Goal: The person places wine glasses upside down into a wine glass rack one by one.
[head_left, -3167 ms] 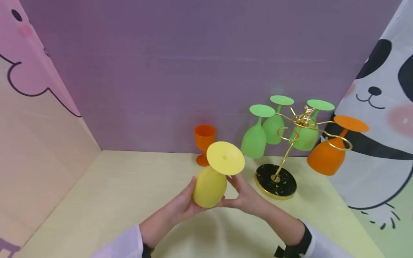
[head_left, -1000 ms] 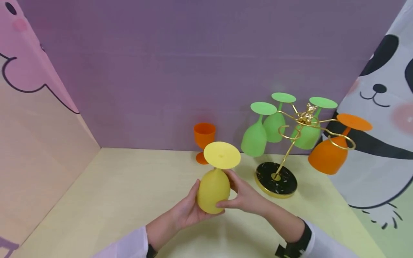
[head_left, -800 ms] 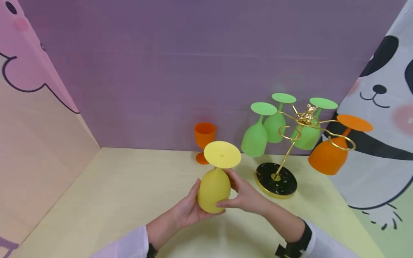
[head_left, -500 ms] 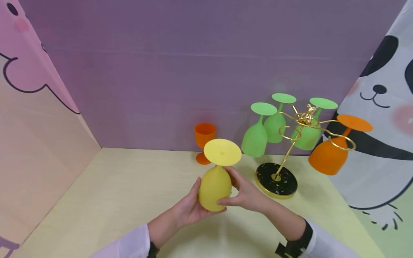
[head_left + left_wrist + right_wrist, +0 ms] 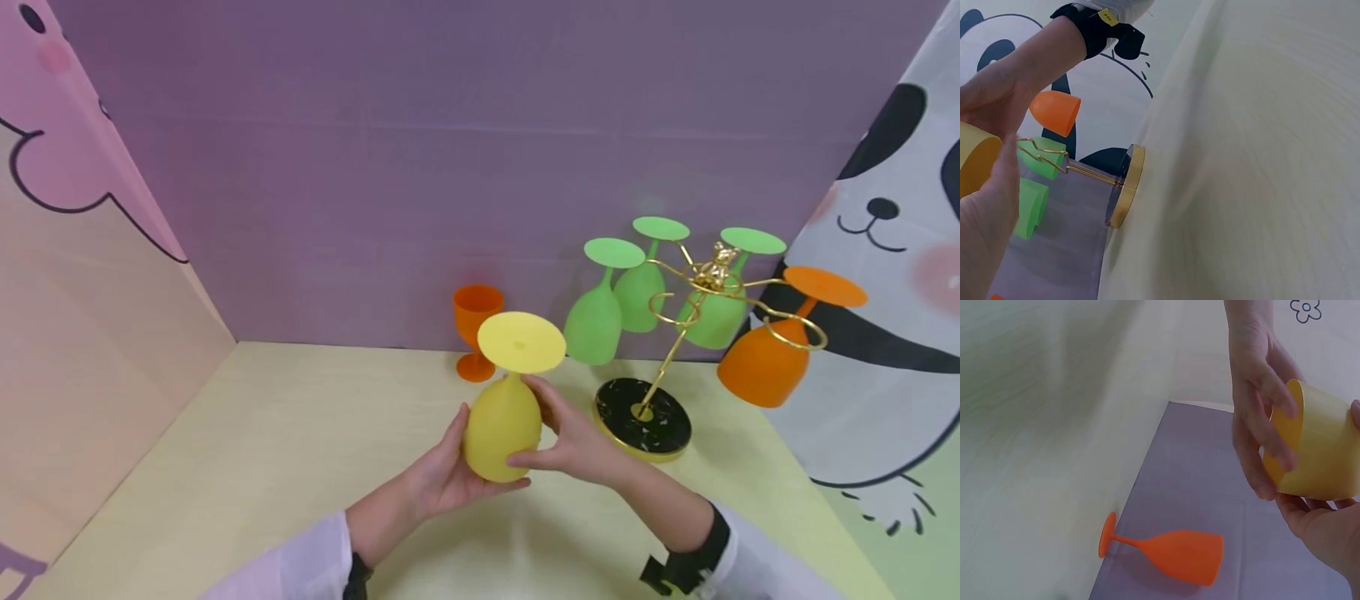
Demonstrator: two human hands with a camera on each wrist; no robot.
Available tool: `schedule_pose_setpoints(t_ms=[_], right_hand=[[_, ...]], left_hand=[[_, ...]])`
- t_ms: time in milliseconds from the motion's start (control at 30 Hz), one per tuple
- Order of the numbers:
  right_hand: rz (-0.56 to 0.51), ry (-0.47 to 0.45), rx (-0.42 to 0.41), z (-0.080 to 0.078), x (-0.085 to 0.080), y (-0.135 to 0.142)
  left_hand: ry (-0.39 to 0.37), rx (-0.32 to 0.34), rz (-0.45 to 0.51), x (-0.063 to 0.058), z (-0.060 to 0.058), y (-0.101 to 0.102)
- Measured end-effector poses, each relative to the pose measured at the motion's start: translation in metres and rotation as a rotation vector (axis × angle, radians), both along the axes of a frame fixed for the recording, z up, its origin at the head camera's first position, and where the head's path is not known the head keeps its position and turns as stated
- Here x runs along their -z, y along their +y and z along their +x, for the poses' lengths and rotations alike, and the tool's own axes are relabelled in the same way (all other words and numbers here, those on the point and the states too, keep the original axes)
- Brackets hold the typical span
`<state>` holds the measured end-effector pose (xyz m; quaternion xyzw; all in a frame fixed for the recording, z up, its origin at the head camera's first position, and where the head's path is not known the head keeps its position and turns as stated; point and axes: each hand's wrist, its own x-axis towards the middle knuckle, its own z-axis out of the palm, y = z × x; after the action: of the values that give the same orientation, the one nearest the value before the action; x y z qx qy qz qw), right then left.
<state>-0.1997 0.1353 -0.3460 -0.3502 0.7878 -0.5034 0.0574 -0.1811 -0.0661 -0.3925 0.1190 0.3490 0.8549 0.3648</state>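
Observation:
A yellow wine goblet [image 5: 502,429] is held upside down above the table, its round foot on top and slightly tilted. My left hand [image 5: 442,475] cups it from the left, thumb along the bowl and fingers under the rim. In the right wrist view, fingers of the left hand [image 5: 1260,419] reach across the goblet's mouth [image 5: 1282,440] and look blurred. My right hand [image 5: 573,442] grips the bowl from the right, thumb in front and fingers behind. An orange goblet [image 5: 477,312] stands upright behind, partly covered by the yellow foot.
A gold rack [image 5: 663,375] on a round black base [image 5: 645,421] stands at the right. Several green goblets [image 5: 594,325] and an orange goblet [image 5: 763,367] hang from it upside down. One front loop [image 5: 673,308] bears no goblet. A purple wall [image 5: 360,208] closes the back.
The yellow goblet has turned more upright, foot up, since the oldest frame. Both hands have lifted it slightly over the last half second. The rack and its goblets have not moved.

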Motion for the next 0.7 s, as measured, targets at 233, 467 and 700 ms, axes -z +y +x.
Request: schedule_pose_setpoints(t_ms=[233, 467, 700], right_hand=[[0.012, 0.054, 0.030, -0.006, -0.013, 0.004], [-0.008, 0.033, 0.110, -0.015, -0.029, 0.015], [-0.060, -0.036, 0.199, -0.028, -0.042, 0.034]], left_hand=[[0.192, -0.054, -0.102, -0.008, -0.010, -0.007], [0.179, -0.402, -0.252, -0.029, -0.036, -0.026], [0.311, -0.683, -0.362, -0.064, -0.071, -0.058]])
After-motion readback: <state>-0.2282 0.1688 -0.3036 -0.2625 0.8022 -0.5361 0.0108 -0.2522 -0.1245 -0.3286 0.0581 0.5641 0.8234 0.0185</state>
